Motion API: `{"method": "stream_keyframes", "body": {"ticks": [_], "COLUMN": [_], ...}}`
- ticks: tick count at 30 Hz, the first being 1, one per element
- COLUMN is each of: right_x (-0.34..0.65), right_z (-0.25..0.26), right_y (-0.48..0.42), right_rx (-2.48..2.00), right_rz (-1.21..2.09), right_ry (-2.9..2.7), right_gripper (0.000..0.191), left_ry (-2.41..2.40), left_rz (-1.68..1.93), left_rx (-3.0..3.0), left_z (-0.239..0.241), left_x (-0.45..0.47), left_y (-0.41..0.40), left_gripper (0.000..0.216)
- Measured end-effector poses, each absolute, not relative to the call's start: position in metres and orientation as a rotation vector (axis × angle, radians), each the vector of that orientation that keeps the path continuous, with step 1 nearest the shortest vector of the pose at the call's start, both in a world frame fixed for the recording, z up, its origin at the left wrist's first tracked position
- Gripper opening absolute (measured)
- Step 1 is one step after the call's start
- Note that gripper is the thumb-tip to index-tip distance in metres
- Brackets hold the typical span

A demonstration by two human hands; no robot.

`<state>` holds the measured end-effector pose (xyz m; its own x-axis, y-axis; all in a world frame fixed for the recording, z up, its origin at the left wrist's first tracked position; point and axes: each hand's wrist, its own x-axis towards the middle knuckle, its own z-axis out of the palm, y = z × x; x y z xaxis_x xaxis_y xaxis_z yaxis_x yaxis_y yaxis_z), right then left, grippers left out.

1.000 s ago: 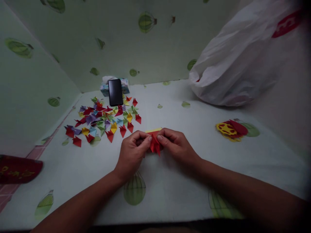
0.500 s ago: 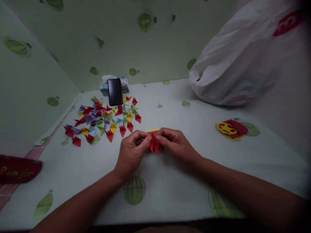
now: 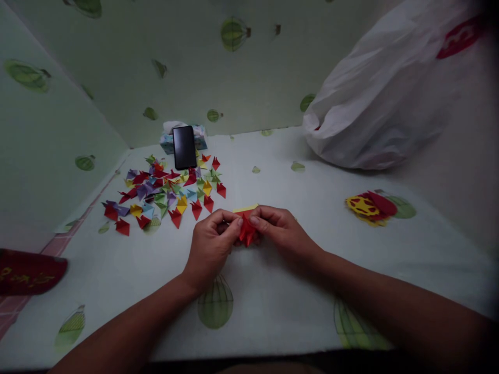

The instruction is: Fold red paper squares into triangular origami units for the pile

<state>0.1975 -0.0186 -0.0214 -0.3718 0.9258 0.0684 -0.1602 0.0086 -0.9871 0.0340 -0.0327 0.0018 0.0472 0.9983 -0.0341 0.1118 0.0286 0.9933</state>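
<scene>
Between both thumbs and fingers I pinch a piece of folded red paper (image 3: 247,234), its pointed ends aimed down toward me. My left hand (image 3: 217,236) grips its left side and my right hand (image 3: 277,227) its right side; the curled fingers hide part of it. Just beyond the fingertips, flat on the table, lies a stack of paper squares, yellow along its back edge and red in front (image 3: 246,209). To the left, many small folded paper cranes (image 3: 177,217) in red, purple, green, yellow and blue are spread in a loose group.
A black phone (image 3: 184,148) leans on a tissue box (image 3: 200,136) behind the cranes. A large white plastic bag (image 3: 362,119) stands at the back right, with red and yellow paper cut-outs (image 3: 362,206) before it. A dark red object with yellow lettering (image 3: 33,271) is at the left edge.
The pointed ends of the red paper have shifted slightly and look shorter and more bunched between my thumbs. Both hands keep nearly the same place.
</scene>
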Motion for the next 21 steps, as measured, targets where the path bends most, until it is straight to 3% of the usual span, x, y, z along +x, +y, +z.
{"method": "stream_keyframes", "body": {"ticks": [21], "right_x": [0.1980], "right_z": [-0.0171], "right_y": [-0.0188], "right_rx": [-1.062], "right_rz": [1.035], "right_ry": [-1.732], "right_gripper": [0.023], "left_ry": [1.261], "left_rz": [1.066], "left_rx": [1.281], "left_z": [-0.0006], "left_x": [0.0354], "left_y": [-0.0346], "left_gripper": [0.018]}}
